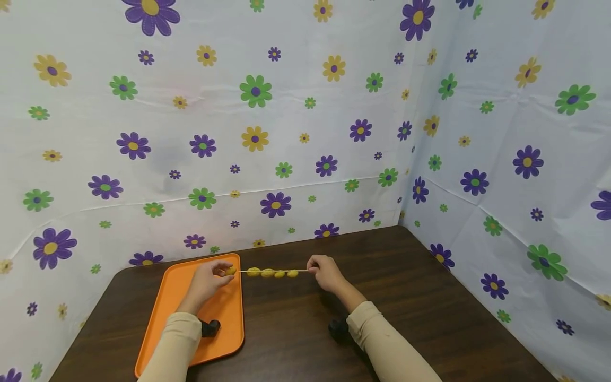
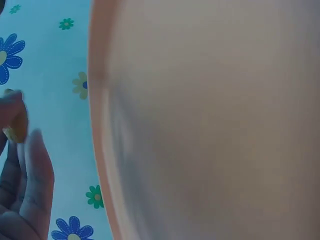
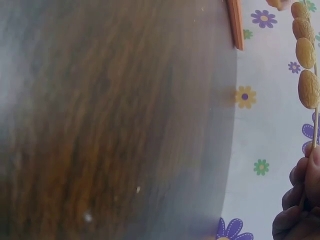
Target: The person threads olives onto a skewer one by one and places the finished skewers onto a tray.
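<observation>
My right hand grips the right end of a thin wooden skewer, held level above the table. Several yellow-brown, wrinkled, oval dates sit in a row along it; the right wrist view shows these dates up close, above the curled fingers of the right hand. At the other end, my left hand pinches one more date between thumb and fingers, in line with the skewer. That date also appears at the left edge of the left wrist view, partly hidden by a finger.
An orange tray lies on the left of the dark wooden table, under my left hand. Flower-printed white cloth hangs behind the table and along its right side. Black wrist devices show at both sleeves.
</observation>
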`<state>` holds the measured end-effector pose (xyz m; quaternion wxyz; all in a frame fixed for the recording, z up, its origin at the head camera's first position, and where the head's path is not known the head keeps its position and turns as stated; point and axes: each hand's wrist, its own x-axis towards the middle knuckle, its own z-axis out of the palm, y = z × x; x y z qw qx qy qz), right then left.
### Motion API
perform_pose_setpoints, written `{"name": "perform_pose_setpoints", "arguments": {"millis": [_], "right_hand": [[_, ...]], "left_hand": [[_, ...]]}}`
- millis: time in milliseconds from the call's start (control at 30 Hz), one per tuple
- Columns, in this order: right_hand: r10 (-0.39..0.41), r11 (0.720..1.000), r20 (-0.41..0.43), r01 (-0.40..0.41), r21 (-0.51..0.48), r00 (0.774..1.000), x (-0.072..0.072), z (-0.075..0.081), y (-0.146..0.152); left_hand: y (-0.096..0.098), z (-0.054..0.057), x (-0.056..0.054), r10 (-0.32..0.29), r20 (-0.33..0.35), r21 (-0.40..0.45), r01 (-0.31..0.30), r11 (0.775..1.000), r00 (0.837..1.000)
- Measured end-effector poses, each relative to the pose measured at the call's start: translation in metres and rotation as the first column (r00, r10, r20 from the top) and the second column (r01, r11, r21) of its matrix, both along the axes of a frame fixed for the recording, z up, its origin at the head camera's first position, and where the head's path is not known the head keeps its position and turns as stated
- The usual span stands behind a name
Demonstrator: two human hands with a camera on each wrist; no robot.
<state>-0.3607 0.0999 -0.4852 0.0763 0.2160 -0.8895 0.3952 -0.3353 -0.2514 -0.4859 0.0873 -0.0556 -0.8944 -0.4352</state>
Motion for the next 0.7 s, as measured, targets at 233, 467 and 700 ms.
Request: {"name": "perform_pose_setpoints", "arguments": {"millis": [233, 467, 700], "right_hand": [[-0.002, 1.000, 0.015, 0.002, -0.001, 1.000, 0.003, 0.003, -0.004], [0.000, 1.000, -0.012, 0.000, 0.003, 1.000, 0.005, 0.005, -0.006], [-0.011, 1.000, -0.037, 0.011, 0.004, 0.999, 0.008, 0.004, -0.008]], "left_hand": [[-0.003, -0.004, 0.004, -0.107, 0.037, 0.191, 0.098, 0.977, 0.994], [-0.001, -0.003, 0.010, -0.225, 0.111, 0.539, 0.131, 0.832, 0.968], [0.000, -0.006, 0.013, -0.258, 0.097, 0.650, 0.136, 0.748, 0.961]]}}
